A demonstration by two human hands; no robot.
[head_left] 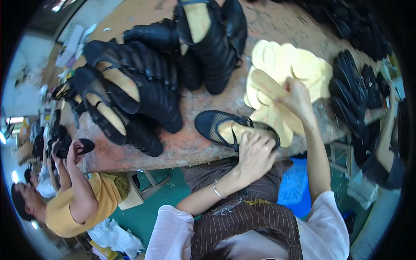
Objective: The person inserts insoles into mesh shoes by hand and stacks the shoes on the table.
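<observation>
A black mesh shoe (212, 125) with a strap and a pale lining lies on the table's near edge, toe to the left. Over its opening, near the heel, my left hand (256, 154) bends its fingers onto the shoe; the fingertips are partly hidden. My right hand (299, 97) pinches a pale yellow insole (266, 84) by one end, raised over a spread pile of similar insoles (314, 73). More loose insoles lie under that hand, beside the shoe's heel.
Rows of stacked black shoes (151, 86) fill the table's left side, with another stack (212, 56) farther back. More black shoes (346, 86) stand at the right. A co-worker in yellow (82, 203) handles a shoe at the left; another person's arm (385, 130) shows at the right. A blue bag (294, 186) sits below the table.
</observation>
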